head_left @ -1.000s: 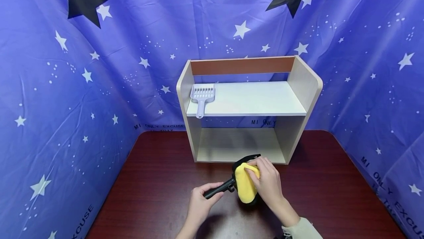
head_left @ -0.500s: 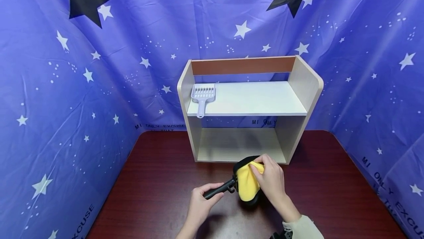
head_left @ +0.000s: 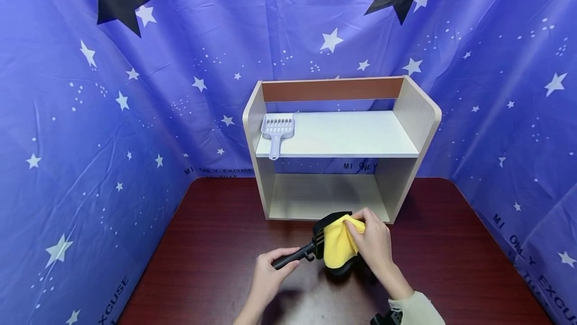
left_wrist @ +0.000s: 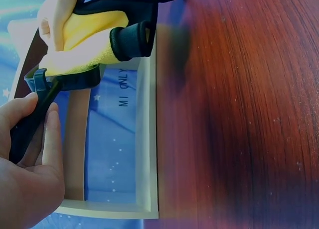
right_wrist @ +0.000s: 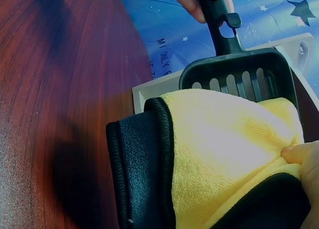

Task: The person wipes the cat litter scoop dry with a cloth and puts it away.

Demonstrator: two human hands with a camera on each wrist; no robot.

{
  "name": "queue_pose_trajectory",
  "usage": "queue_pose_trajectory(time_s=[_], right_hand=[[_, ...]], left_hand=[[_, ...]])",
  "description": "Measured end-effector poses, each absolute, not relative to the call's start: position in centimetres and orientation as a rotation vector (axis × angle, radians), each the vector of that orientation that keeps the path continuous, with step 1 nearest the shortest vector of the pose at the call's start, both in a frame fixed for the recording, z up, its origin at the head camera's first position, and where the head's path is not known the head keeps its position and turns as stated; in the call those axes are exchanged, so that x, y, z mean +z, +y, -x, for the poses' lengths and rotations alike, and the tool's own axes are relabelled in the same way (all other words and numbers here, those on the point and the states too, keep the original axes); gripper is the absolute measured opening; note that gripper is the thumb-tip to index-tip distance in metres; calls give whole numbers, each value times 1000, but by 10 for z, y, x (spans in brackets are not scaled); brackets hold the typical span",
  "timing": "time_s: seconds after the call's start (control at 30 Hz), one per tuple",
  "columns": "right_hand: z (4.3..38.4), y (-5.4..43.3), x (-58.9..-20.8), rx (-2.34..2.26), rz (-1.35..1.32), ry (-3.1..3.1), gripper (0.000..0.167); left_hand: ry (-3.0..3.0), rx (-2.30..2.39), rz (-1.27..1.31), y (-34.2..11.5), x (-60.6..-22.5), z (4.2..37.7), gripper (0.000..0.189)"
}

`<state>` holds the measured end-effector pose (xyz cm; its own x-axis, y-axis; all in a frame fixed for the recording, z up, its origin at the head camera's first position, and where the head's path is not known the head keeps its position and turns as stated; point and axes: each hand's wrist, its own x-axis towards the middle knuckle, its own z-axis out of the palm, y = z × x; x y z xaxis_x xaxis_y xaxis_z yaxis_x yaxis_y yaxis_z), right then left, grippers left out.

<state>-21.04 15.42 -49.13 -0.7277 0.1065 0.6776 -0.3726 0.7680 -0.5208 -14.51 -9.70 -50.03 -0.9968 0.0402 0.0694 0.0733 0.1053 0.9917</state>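
My left hand (head_left: 265, 276) grips the handle of a black slotted litter scoop (head_left: 292, 258), which is held up over the table with its head toward the right. Across the scoop's head lies a yellow cloth (head_left: 337, 246) with a dark underside and black edging. My right hand (head_left: 376, 242) pinches a fold of this cloth between thumb and fingers. In the right wrist view, the cloth (right_wrist: 214, 149) covers most of the scoop's head, while several slots (right_wrist: 232, 84) near the handle show. The scoop's far end is hidden beneath the cloth.
Behind the hands stands a pale two-level shelf (head_left: 335, 134) on the dark red wooden table (head_left: 216, 215). A light-coloured slotted scoop (head_left: 275, 142) lies at the left of its upper board. Blue star-printed curtain (head_left: 180, 64) encloses the back and sides.
My right hand has moved slightly right and away, drawing the cloth along the scoop's head, so slots near the handle now show. The left hand, still on the handle, has shifted slightly left.
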Motion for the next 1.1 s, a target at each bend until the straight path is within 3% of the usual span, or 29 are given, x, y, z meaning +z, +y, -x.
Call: queue_pose_trajectory(time_s=[1.1], right_hand=[[214,178,-501,989,-104,-2262,20]], left_hand=[[-2279,-2085,87,-101,-507,149,23]])
